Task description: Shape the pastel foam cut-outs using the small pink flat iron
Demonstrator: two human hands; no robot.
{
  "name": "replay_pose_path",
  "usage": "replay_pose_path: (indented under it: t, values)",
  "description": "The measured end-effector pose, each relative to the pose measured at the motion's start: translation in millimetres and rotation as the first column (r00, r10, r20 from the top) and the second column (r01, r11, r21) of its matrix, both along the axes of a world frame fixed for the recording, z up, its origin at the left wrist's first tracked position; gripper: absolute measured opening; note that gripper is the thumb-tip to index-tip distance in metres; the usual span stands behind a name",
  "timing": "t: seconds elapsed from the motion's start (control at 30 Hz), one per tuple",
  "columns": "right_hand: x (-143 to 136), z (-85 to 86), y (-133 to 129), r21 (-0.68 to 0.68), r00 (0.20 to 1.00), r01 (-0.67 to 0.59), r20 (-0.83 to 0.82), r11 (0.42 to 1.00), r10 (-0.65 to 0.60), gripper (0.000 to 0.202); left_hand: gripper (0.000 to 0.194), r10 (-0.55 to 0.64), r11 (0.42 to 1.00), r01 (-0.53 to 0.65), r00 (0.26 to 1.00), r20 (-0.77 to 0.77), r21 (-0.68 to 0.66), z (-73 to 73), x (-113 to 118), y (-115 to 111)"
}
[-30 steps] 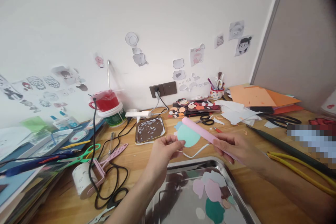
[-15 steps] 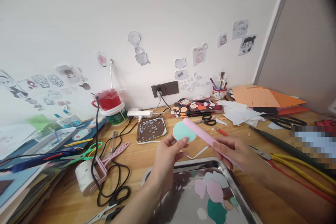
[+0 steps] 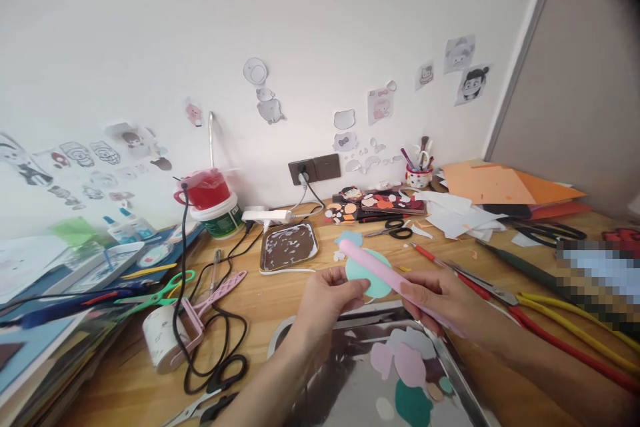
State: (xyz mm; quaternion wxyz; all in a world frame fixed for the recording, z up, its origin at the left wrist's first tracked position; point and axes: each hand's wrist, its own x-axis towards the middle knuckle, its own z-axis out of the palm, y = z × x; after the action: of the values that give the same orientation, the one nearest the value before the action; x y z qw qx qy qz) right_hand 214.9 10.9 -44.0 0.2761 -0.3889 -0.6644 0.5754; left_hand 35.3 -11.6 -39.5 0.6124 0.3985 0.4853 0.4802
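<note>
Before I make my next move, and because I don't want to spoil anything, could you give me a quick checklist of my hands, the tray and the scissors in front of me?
1. Left hand has the mint disc: ok, pinched near its edge.
2. Right hand has the pink rod: ok, fingers wrapped around its near part.
3. Rod pressing on the disc: cannot tell; they overlap in view, but contact is unclear.
4. Tray pieces all separate: not ok, some overlap.
5. Black scissors beyond the disc apart from both hands: ok, lying on the desk.
</note>
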Motion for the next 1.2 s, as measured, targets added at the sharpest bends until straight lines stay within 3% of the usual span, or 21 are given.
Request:
replay_pose_path:
  t: [0.23, 0.5, 1.0, 1.2]
  values:
    - [0.3, 0.1, -0.1, 0.003, 1.0, 0.016, -0.013, 1.0, -0.016, 0.034, 0.019, 0.025, 0.999, -0.025, 1.0, -0.015, -0.038, 7.0, 5.2, -1.9]
    - [-1.5, 1.6, -2.1, 0.021, 1.0, -0.022, 0.003, 1.0, 0.022, 0.033, 0.02, 0.046, 0.999, -0.046, 0.999, 0.019, -0.008, 2.0, -0.3, 1.2]
    - [7.1, 11.8, 2.0, 0.051, 0.995, 0.095, 0.012, 0.994, -0.095, 0.031, 0.018, 0.042, 0.999, -0.043, 0.999, 0.023, 0.03, 8.6, -3.6, 1.6]
    - [10.1, 16.8, 6.6, 0.032, 0.977, 0.211, -0.013, 0.977, -0.211, 0.029, 0.021, 0.082, 0.993, -0.085, 0.996, 0.046, 0.078, 11.9, -11.7, 3.3]
